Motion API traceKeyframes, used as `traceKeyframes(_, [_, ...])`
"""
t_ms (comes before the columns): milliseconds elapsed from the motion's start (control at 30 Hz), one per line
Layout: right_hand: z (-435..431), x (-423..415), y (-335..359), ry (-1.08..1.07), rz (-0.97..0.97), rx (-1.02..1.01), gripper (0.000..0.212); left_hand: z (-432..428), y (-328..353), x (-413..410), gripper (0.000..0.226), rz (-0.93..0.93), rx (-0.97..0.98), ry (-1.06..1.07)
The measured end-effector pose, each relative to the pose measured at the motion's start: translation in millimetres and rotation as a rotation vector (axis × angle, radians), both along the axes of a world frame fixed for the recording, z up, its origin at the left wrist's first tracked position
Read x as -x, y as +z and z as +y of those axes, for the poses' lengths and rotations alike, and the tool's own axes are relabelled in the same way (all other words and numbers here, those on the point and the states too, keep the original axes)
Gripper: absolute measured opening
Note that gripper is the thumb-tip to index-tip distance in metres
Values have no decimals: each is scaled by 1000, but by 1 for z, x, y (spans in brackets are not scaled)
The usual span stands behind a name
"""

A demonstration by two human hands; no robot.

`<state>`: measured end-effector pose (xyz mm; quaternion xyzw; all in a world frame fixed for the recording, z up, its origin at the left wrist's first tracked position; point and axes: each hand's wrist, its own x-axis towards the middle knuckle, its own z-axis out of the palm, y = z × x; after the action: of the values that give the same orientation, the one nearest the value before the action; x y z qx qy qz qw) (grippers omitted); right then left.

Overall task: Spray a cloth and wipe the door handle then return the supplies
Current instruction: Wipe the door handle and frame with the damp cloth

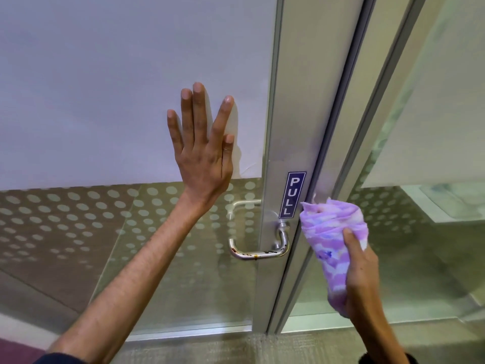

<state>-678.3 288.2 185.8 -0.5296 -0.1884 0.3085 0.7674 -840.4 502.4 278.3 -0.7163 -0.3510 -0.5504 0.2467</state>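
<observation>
A silver door handle point(258, 254) curves off the aluminium door stile, below a blue PULL sign point(292, 194); dark and orange specks mark its lower bar. My left hand point(203, 151) lies flat with fingers spread on the frosted glass panel, up and left of the handle. My right hand point(360, 274) grips a bunched purple-and-white cloth point(332, 240) just right of the handle, beside the door edge. The cloth's top corner sits near the sign and is apart from the handle. No spray bottle is in view.
The glass door point(105, 88) has a white frosted upper part and a dotted band lower down. A second handle point(240, 206) shows through the glass behind. To the right stands a fixed glass panel point(420, 153) in a metal frame. Grey carpet point(236, 348) lies below.
</observation>
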Motion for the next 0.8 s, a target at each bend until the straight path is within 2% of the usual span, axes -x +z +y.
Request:
traceKeyframes(67, [7,10,-14,3,-292,43,29,0,0,0,50,2,-4,1])
traceKeyframes(167, [16,22,-43,-70,-706,162,40,0,1,0,50,3,-1,4])
traceKeyframes(267, [25,39,-63,-167,-937,315,46,0,0,0,51,-2,4,4])
traceKeyframes(367, [31,51,-78,-214,-989,378,47,0,0,1,52,4,-7,11])
traceKeyframes(567, [41,56,-85,-173,-1060,479,54,1,0,0,54,4,-11,23])
traceKeyframes(800, [45,61,-89,-101,-1018,433,65,2,1,-1,53,9,-3,45])
